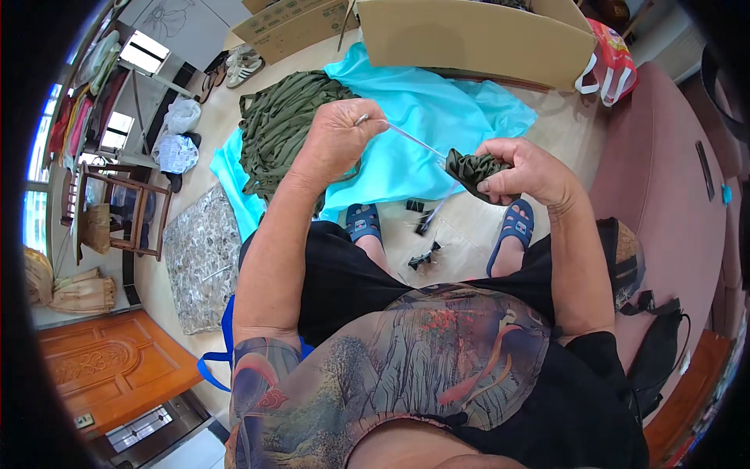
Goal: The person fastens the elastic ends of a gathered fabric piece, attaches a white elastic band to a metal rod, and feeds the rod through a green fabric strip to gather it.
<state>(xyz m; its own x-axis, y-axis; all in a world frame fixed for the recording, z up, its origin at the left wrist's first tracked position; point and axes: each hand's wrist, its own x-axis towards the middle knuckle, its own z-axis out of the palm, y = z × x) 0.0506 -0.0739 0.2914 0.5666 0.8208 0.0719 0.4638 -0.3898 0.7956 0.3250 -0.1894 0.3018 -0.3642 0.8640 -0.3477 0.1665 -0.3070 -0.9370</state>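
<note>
My left hand is closed in a fist around one end of a thin pale cord; a small metal tip pokes out by the fingers. The cord runs taut to a bunched piece of dark green fabric, pinched by my right hand between thumb and fingers. Below the fabric, a pale strand hangs towards the floor. A big heap of dark green fabric strips lies on a turquoise sheet behind my left hand.
Small black pieces lie on the floor between my sandalled feet. An open cardboard box stands ahead, with a red bag beside it. A mauve sofa is on the right, a wooden chair on the left.
</note>
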